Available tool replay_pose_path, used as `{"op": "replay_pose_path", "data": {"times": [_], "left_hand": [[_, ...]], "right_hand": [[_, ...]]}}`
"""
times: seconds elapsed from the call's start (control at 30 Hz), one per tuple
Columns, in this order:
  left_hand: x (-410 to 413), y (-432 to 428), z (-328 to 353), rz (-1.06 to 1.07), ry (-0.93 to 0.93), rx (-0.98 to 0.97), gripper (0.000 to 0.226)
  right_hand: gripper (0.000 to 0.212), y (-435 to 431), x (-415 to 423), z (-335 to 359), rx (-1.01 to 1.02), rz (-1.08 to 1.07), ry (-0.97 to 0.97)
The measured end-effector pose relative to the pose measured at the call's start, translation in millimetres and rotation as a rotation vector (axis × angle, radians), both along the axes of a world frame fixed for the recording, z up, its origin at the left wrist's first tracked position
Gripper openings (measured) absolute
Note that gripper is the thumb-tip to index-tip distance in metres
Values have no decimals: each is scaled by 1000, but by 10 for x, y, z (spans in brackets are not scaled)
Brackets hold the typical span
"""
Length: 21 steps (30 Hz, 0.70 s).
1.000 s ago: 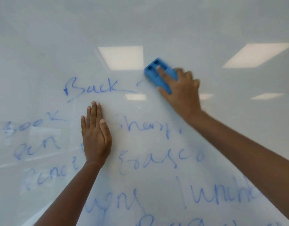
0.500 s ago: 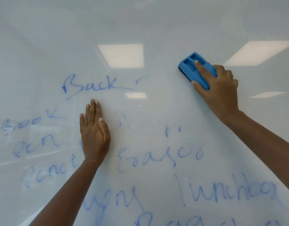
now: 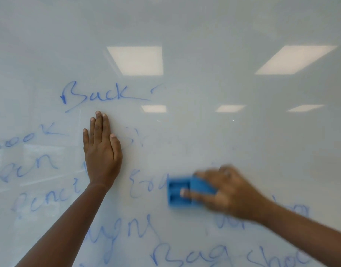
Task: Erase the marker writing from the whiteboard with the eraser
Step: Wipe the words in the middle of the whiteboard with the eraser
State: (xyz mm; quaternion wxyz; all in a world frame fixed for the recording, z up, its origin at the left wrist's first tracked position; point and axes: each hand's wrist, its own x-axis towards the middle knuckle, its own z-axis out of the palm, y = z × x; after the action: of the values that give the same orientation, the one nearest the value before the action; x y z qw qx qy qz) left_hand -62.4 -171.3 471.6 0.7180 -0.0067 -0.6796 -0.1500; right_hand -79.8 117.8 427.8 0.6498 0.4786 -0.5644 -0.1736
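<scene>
Board: the glossy white whiteboard [image 3: 223,26] fills the view and runs out of frame on every side; its own edges cannot be seen; reflected rectangular ceiling light panels [image 3: 136,60] shine in its upper half.

Writing: blue marker writing [image 3: 100,95] reads "Back" upper left; more blue words stack down the left side and along the bottom, among them "Bag" [image 3: 190,255]; faint smeared strokes [image 3: 133,139] sit just right of the left hand.

Eraser: the blue rectangular plastic eraser [image 3: 178,192] lies flat against the board, low and right of centre; it touches the right end of a word beginning "Er" [image 3: 144,184].

Axis: its long axis runs roughly left to right; the end with two recessed slots points left, and the other end is under the hand.

Right hand: the right hand [image 3: 229,193], motion-blurred, grips the eraser from the right; its fingers curl over the upper edge and one finger lies along the back face.

Left hand: the left hand [image 3: 102,151] presses flat on the board, fingers straight, together and pointing up, holding nothing; it is well left of the eraser, below "Back".

Room: plain white surface lies above and to the right of the eraser; writing lies close to its left and below it.
</scene>
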Motion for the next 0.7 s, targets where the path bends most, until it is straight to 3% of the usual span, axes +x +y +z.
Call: {"op": "replay_pose_path", "data": {"times": [0.17, 0.27, 0.33, 0.47, 0.57, 0.63, 0.7], "left_hand": [[10, 2, -2, -1, 3, -5, 55], [8, 6, -5, -2, 3, -3, 54], [8, 8, -4, -5, 3, -2, 54], [15, 10, -2, -4, -4, -2, 54], [21, 8, 1, 1, -5, -5, 54], [16, 7, 4, 6, -5, -5, 54], [8, 2, 5, 8, -2, -5, 54]], "right_hand": [[45, 417, -40, 891, -745, -55, -85], [48, 289, -31, 714, -949, -29, -193], [48, 103, -21, 342, -845, -25, -151], [33, -122, -71, -824, -291, -19, -55], [37, 31, -156, -1382, 66, -269, -49], [40, 215, -181, -1329, 122, -325, -4], [38, 372, -188, -995, 90, -194, 56]]}}
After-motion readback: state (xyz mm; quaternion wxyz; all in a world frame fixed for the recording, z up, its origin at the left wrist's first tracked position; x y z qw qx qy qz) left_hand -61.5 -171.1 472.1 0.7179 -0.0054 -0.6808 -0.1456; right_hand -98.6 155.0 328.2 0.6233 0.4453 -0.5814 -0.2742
